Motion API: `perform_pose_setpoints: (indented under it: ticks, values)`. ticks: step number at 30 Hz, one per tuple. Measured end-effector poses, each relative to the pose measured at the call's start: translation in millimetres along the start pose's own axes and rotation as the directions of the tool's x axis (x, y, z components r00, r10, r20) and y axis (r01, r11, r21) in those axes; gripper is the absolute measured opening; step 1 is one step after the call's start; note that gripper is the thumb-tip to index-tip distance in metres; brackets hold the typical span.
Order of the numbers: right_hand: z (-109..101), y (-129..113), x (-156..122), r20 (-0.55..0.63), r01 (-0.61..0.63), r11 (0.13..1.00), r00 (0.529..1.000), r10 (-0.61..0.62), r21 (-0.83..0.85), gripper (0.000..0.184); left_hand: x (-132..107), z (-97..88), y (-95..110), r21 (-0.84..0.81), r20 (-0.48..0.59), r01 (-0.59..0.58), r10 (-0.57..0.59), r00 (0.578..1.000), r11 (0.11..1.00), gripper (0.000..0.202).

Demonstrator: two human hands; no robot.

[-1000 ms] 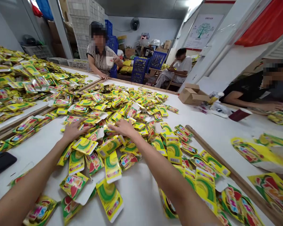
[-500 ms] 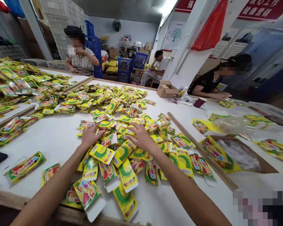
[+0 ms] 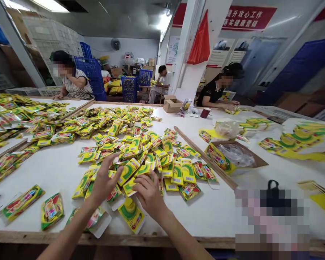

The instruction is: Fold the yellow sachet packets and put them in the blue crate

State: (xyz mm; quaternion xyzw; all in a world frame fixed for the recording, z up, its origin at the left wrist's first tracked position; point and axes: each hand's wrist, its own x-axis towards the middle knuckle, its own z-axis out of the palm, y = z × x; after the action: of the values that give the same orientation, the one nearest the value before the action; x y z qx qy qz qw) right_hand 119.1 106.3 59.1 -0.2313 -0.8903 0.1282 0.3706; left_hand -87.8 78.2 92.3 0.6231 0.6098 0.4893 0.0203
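Observation:
Small yellow-and-green cartons with fruit pictures lie in a loose heap point(image 3: 130, 169) around my hands. My left hand point(image 3: 104, 182) is at the near left of the heap, its fingers spread and holding nothing. My right hand point(image 3: 148, 195) is palm down with bent fingers apart, touching a yellow carton point(image 3: 130, 186) at the heap's near edge. Just below it lies another carton point(image 3: 131, 215), flat with its yellow side up. A carton with a raised white flap point(image 3: 100, 225) is partly covered by my left forearm.
A wooden strip point(image 3: 203, 155) divides the table to my right. Beyond it stands an open printed box point(image 3: 235, 155) holding clear plastic. Larger carton piles point(image 3: 5, 119) spread at the far left. Co-workers sit beyond the table; a pixelated patch covers the lower right.
My hands have drawn closer together and nearer to me, bringing cartons along. The view has turned right. Cartons on the heap's near side lie differently.

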Motion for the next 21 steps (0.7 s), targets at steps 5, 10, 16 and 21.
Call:
perform_pose_setpoints:
  ticks: [5,10,16,21]
  values:
    - [-66.7,-8.1,-26.6,0.052,-0.251,0.957,0.968,0.246,0.144,0.017,-93.0,42.8,51.2,-0.187,0.137,-0.019,0.045,0.990,0.982,0.057]
    - [-78.2,0.4,-80.3,0.015,-0.499,0.827,0.858,0.514,0.259,0.007,-141.9,99.9,68.0,-0.366,0.324,0.147,-0.022,0.946,0.919,0.042]
    - [-45.9,6.7,-119.7,-0.180,-0.473,0.786,0.800,0.572,0.398,0.019,-132.6,104.5,66.5,-0.463,0.461,0.332,-0.096,0.882,0.822,0.027]
    - [-44.6,8.8,-116.2,-0.139,-0.461,0.799,0.827,0.544,0.387,0.013,-123.6,99.4,68.8,-0.492,0.469,0.342,-0.088,0.879,0.801,0.024]
